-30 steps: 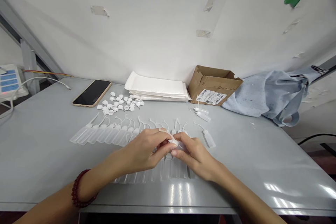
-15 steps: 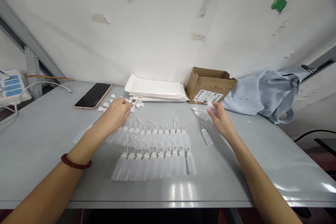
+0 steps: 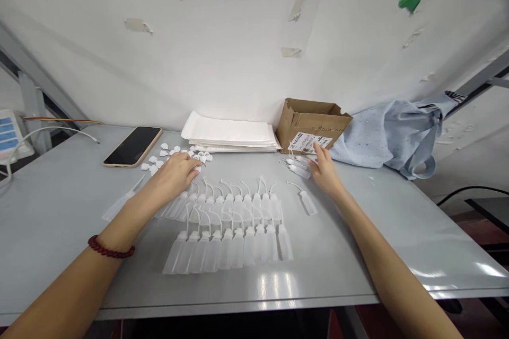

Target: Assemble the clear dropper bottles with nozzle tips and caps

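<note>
Two rows of small clear squeeze bottles with tethered white caps [image 3: 234,222] lie side by side on the grey table [image 3: 358,243]. My left hand [image 3: 175,174] reaches past the far row to a scatter of loose white caps [image 3: 167,152]; its fingertips are curled together on a cap at the near edge of the scatter. My right hand [image 3: 324,169] is at a few loose bottles [image 3: 296,167] in front of the cardboard box [image 3: 310,122], its fingers closed round one of them. One more bottle [image 3: 307,202] lies alone beside my right wrist.
A phone [image 3: 133,145] lies face up at the far left. A stack of white padded envelopes [image 3: 230,132] sits against the wall. A pale blue cloth bag [image 3: 397,137] lies at the right. A white cable [image 3: 59,130] and a device sit at the left edge.
A second ago both hands were together at the near row, working on one bottle. They have since parted: the left went out to the caps, the right to the loose bottles by the box.
</note>
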Demonstrator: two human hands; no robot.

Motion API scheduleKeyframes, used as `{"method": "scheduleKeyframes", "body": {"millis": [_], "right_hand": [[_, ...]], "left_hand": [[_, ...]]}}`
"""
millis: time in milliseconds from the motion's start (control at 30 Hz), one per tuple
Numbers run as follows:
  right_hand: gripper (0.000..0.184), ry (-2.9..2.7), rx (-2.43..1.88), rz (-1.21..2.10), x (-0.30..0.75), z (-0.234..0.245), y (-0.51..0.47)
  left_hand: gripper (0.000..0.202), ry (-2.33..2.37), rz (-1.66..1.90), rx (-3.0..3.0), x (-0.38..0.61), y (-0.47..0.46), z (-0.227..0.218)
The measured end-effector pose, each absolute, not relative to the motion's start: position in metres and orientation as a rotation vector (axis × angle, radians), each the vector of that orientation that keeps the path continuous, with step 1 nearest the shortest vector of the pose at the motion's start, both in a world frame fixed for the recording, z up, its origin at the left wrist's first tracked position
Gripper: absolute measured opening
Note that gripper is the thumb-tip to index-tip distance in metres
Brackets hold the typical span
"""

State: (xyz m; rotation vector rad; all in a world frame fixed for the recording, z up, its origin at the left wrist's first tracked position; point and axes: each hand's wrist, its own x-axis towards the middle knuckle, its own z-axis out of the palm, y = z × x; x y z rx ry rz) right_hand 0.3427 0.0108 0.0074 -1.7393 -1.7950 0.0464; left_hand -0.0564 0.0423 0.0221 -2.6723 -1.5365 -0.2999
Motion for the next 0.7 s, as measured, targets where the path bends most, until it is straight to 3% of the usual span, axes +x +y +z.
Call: {"method": "scheduleKeyframes", "body": {"millis": [200, 400, 700], "right_hand": [[0.024, -1.912, -1.82, 0.152, 0.341, 0.045, -0.021], [0.04, -2.018, -2.149, 0.701, 0.331, 0.071, -0.05], [0.051, -2.162, -2.133, 0.856, 0.314, 0.073, -0.059]], "left_hand": [[0.032, -1.544, -0.27, -2.674, -0.056, 0.041, 0.022], [0.027, -1.573, -0.256, -2.675, -0.055, 0.04, 0.023], [0.025, -1.568, -0.251, -2.698, -0.054, 0.039, 0.023]]}}
